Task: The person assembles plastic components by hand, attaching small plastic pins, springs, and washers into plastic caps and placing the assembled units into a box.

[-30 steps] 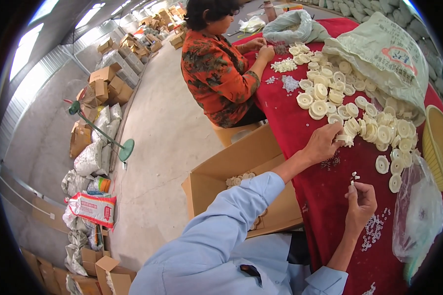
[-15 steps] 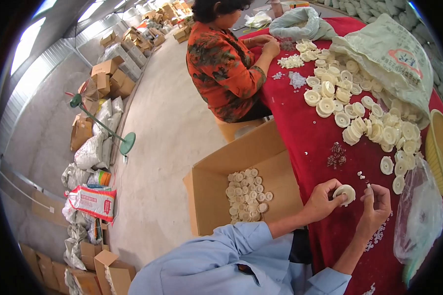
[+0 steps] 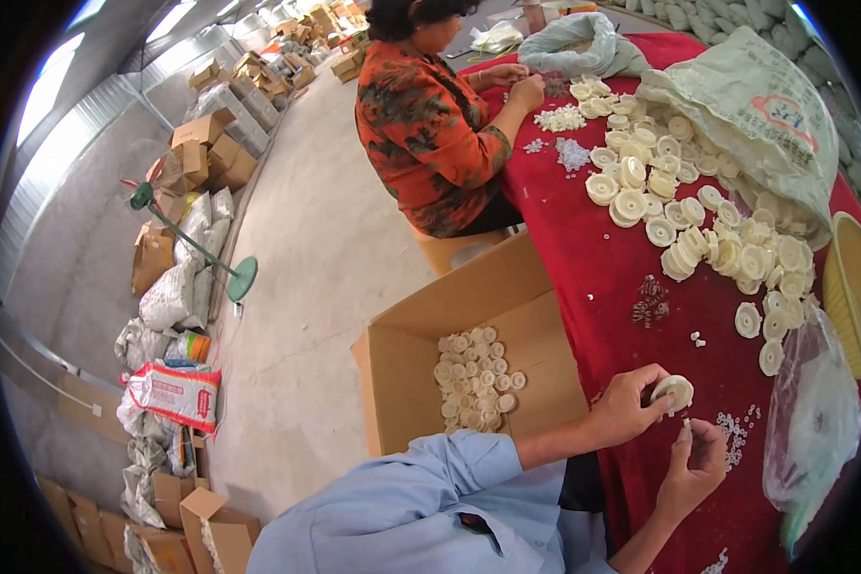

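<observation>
My left hand (image 3: 627, 406) grips a cream round plastic cap (image 3: 676, 390) by its edge, above the red tablecloth (image 3: 607, 316). Just below the cap, my right hand (image 3: 695, 467) pinches a small white plastic piece (image 3: 686, 422) between thumb and fingertips; its exact kind is too small to tell. Tiny translucent rings (image 3: 734, 435) lie scattered beside my right hand. A couple of small white pegs (image 3: 698, 340) rest beyond the cap. Farther off sits a small heap of dark metal springs (image 3: 651, 298). Many similar cream caps (image 3: 727, 253) spread across the table.
An open cardboard box (image 3: 411, 325) with finished-looking round caps (image 3: 475, 378) stands left of the table. A woven sack (image 3: 746, 105), a clear plastic bag (image 3: 811, 411) and a yellow basket (image 3: 847, 287) line the right side. Another person (image 3: 435, 134) sits at the far left edge, handling small parts.
My right hand has moved nearer and left, away from the white pegs, bringing its small piece below the cap. My left hand still holds the cap, slightly nearer. The view has shifted a little.
</observation>
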Available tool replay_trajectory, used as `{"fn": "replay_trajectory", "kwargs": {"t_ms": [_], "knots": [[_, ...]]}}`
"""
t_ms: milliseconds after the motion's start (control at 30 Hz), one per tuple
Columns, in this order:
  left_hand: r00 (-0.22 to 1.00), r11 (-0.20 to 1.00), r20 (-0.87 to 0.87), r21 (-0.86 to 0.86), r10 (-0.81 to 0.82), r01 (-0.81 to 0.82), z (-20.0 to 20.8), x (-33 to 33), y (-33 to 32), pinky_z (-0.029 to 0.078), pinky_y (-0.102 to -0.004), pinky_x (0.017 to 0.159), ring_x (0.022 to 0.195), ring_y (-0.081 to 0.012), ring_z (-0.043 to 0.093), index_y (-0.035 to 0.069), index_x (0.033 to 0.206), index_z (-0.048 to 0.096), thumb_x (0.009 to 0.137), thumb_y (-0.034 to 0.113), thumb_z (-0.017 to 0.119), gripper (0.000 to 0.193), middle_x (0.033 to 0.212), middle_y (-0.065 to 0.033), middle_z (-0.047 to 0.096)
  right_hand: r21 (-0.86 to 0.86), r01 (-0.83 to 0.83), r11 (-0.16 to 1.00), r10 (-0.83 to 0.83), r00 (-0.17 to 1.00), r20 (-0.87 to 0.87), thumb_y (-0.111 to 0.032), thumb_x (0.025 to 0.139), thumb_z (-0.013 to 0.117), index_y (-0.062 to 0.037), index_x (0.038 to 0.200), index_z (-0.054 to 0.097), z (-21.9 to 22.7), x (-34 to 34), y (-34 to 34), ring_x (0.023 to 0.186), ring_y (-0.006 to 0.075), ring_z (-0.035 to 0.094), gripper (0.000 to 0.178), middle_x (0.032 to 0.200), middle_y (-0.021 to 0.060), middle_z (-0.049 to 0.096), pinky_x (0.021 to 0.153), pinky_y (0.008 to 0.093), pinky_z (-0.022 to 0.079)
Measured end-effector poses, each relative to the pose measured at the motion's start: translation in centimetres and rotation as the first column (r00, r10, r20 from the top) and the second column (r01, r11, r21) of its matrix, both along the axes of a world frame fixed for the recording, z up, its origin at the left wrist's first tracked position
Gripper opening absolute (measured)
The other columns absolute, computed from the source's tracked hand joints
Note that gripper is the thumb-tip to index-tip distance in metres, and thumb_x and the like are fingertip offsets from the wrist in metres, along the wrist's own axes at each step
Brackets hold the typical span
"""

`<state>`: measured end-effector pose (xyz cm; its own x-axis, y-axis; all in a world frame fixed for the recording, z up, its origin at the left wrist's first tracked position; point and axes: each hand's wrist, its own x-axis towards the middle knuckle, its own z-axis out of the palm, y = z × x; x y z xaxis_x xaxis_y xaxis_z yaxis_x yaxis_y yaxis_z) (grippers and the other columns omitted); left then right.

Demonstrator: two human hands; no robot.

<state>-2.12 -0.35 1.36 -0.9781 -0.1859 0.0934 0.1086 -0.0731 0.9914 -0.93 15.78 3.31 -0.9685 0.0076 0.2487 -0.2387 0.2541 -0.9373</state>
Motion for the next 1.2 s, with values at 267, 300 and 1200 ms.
{"fn": "replay_trajectory", "kwargs": {"t_ms": [267, 300, 1200], "knots": [[0.957, 0.961, 0.178, 0.198, -0.228, 0.192, 0.8, 0.9, -0.7, 0.061, -0.0296, 0.077, 0.089, -0.0157, 0.074, -0.002, 0.113, 0.067, 0.095, 0.004, 0.067, 0.019, 0.106, -0.0116, 0.075, -0.228, 0.169, 0.959, -0.140, 0.980, 0.140, 0.004, 0.091, 0.071, 0.0012, 0.101, 0.070, 2.7, 1.8, -0.5, 0.081, 0.0085, 0.064, 0.010, 0.096, 0.0045, 0.069, 0.071, 0.0221, 0.052], [0.952, 0.962, 0.196, 0.191, -0.234, 0.197, 0.9, 1.4, -1.4, 0.056, -0.0227, 0.065, 0.086, -0.0127, 0.073, -0.001, 0.120, 0.064, 0.096, 0.005, 0.067, 0.025, 0.106, -0.0128, 0.075, -0.194, 0.116, 0.974, -0.097, 0.990, 0.105, 0.004, 0.091, 0.072, 0.0020, 0.102, 0.070, 2.6, 1.8, -0.3, 0.082, 0.0084, 0.065, 0.011, 0.095, 0.0051, 0.069, 0.072, 0.0218, 0.053], [0.962, 0.947, 0.073, -0.173, -0.262, 0.271, 1.3, 3.0, -0.2, 0.057, -0.0267, 0.079, 0.094, -0.0137, 0.069, -0.003, 0.120, 0.065, 0.095, -0.003, 0.066, 0.025, 0.111, -0.0099, 0.069, -0.144, 0.122, 0.982, -0.110, 0.990, 0.087, 0.007, 0.080, 0.079, -0.0018, 0.102, 0.070, 1.1, 1.8, -0.4, 0.067, 0.0120, 0.065, 0.026, 0.091, 0.0070, 0.070, 0.061, 0.0247, 0.052]]}}
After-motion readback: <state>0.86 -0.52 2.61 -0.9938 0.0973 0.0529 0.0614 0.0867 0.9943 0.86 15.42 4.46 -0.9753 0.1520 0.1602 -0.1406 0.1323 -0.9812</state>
